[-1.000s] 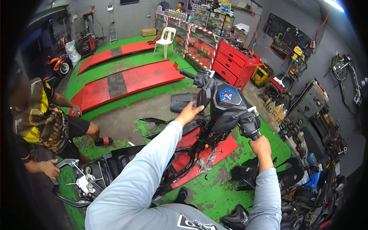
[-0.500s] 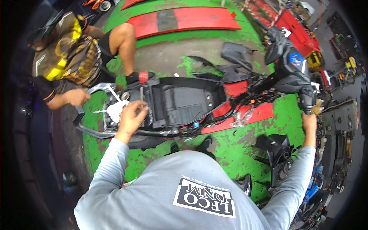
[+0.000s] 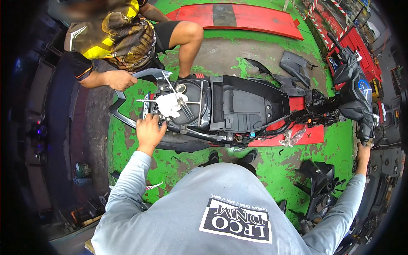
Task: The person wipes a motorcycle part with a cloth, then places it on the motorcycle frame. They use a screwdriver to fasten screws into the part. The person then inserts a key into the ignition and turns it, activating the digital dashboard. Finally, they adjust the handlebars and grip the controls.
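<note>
A partly stripped scooter stands crosswise before me, its black under-seat storage bin (image 3: 246, 104) exposed. At its tail my left hand (image 3: 150, 131) rests with fingers apart on the near side, close to a crumpled white cloth (image 3: 169, 106). A dark-handled tool (image 3: 186, 109) lies against the cloth, and a metal T-handle wrench (image 3: 200, 102) lies to its right. Far right, my right hand (image 3: 363, 154) is closed round the handlebar grip (image 3: 365, 138); its fingers are partly hidden. The grey-black rear grab rail (image 3: 118, 104) curves around the tail, with a co-worker's hand (image 3: 121, 80) on it.
A co-worker (image 3: 123, 42) sits beyond the tail. Loose black panels (image 3: 295, 68) lie on the far side, and more black parts (image 3: 316, 180) on the near right floor. A red ramp (image 3: 255, 19) lies at the back. A clear plastic bag (image 3: 293, 137) lies beside the scooter.
My left hand has moved from the right side of the white cloth to the tail's near side. The view has shifted left. My right hand stays on the handlebar grip.
</note>
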Tool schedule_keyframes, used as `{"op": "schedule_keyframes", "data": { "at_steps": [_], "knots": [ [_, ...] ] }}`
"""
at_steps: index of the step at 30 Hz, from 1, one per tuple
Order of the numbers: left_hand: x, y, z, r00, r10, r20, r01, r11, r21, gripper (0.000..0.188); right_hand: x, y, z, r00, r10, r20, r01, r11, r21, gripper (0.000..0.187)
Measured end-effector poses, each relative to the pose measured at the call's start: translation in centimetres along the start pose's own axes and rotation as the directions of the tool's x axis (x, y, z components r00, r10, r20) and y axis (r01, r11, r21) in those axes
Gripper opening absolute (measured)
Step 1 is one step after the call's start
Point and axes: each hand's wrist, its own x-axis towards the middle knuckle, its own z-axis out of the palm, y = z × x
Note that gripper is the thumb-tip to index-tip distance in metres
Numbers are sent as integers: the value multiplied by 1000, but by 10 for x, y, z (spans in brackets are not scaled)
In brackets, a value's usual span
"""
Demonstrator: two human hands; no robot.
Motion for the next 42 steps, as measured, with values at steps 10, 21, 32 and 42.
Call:
{"op": "schedule_keyframes", "data": {
  "at_steps": [10, 21, 32, 42],
  "knots": [
    [6, 0, 9, 998, -58, 27, 57, 997, 44, 50, -27, -27, -11, 995, 52, -83, -61, 991, -116, 67],
    [8, 6, 11, 997, -44, -63, 46, 998, 30, 40, -78, -73, -21, 965, 212, -153, -241, 948, -210, 48],
    [7, 5, 14, 998, -29, -59, 32, 998, 48, 39, -89, -80, -16, 954, 170, -246, -235, 935, -264, 38],
    [5, 5, 13, 995, -20, -96, 26, 997, 69, 39, -84, -73, -15, 954, 158, -256, -223, 943, -249, 40]
  ]
}}
